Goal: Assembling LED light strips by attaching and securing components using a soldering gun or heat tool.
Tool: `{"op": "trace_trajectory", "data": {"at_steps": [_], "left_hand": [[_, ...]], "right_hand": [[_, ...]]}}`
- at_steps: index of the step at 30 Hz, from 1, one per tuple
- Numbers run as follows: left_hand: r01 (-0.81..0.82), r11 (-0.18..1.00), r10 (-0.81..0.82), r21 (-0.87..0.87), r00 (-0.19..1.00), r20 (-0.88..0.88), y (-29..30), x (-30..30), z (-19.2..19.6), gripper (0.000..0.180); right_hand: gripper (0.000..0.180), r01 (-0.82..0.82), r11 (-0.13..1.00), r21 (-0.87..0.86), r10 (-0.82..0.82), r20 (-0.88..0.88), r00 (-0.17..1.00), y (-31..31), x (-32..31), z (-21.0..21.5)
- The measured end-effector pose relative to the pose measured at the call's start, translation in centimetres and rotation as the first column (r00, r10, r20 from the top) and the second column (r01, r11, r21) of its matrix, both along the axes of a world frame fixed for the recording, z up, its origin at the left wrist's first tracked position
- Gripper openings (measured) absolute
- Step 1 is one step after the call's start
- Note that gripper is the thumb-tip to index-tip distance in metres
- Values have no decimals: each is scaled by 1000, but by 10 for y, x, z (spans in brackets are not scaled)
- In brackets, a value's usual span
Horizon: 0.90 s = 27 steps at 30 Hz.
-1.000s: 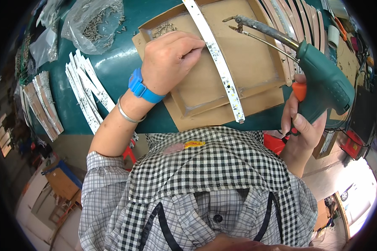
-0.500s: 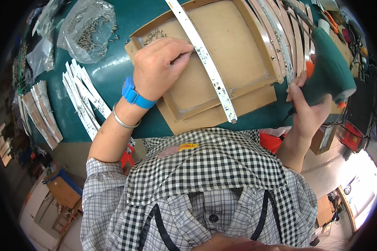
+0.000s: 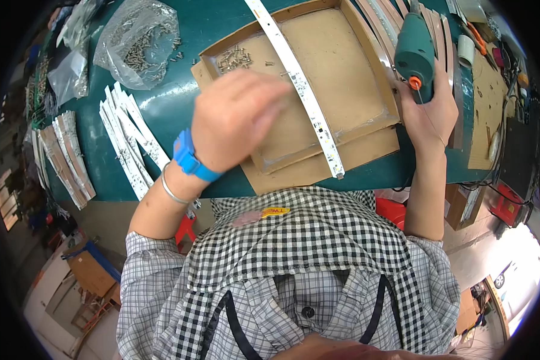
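**Strip laid across the tray, driver in the right hand**

The shallow cardboard tray (image 3: 366, 129) sits on the green work table (image 3: 180, 102) and serves as the landmark. A long white LED strip (image 3: 300, 90) lies diagonally across the tray, from beyond its far rim to past its near edge, probably so that the strip's mounting holes face up over a firm backing. A small heap of loose screws (image 3: 234, 58) rests in the tray's far left corner, close at hand for picking.

The left hand (image 3: 237, 120), wearing a blue wristband (image 3: 192, 159) and a thin bangle, hovers over the left part of the tray, just left of the strip. It is blurred; the fingers look loosely curled, and whether they pinch a screw cannot be told.

The right hand (image 3: 429, 114) is at the tray's right edge, closed around the grip of a green electric screwdriver (image 3: 415, 51), whose body points away past the tray's right rim.

Left of the tray lie a fan of more white strips (image 3: 129, 144) and, farther off, a clear bag of screws (image 3: 135, 45), seemingly stock kept beside the work.
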<state>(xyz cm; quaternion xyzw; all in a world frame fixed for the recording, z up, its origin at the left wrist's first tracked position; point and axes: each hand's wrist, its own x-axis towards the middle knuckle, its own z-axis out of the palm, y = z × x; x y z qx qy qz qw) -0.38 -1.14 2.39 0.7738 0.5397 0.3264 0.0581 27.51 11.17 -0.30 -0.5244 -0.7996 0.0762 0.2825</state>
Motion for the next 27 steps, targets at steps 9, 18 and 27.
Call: {"op": "trace_trajectory", "data": {"at_steps": [9, 18, 27], "left_hand": [[368, 885, -425, -287, 889, -172, 2, 37, 8, 27], [439, 898, -420, -20, 845, -330, 1, 36, -4, 16], [402, 893, -342, 203, 898, -276, -39, 9, 39, 21]], "right_hand": [[59, 22, 1000, -11, -21, 99, 995, 4, -10, 2], [55, 29, 985, 172, -29, 0, 1000, 6, -10, 0], [59, -135, 965, -224, -84, -753, 652, -31, 2, 26]]}}
